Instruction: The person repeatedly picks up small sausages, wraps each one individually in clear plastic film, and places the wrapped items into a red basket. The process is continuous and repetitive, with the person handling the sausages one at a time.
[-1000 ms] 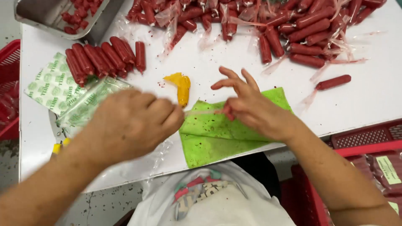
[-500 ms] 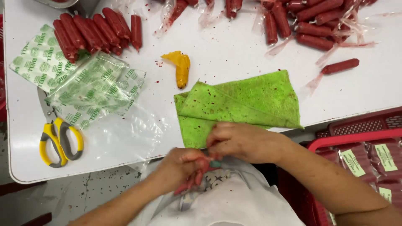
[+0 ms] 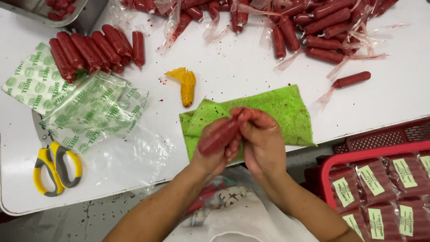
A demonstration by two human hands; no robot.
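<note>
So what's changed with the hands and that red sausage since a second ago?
A second ago both hands were flat on the green cloth. Half a second ago they had pulled back below the table edge. Now the left hand and right hand are raised together over the cloth, holding one red sausage between them. The cloth, yellow scissors and sausage pile stayed put.

A white table (image 3: 251,76) is covered with red sausages (image 3: 89,49), a green cloth (image 3: 286,110), scissors (image 3: 53,163) and printed bags (image 3: 89,112).
</note>
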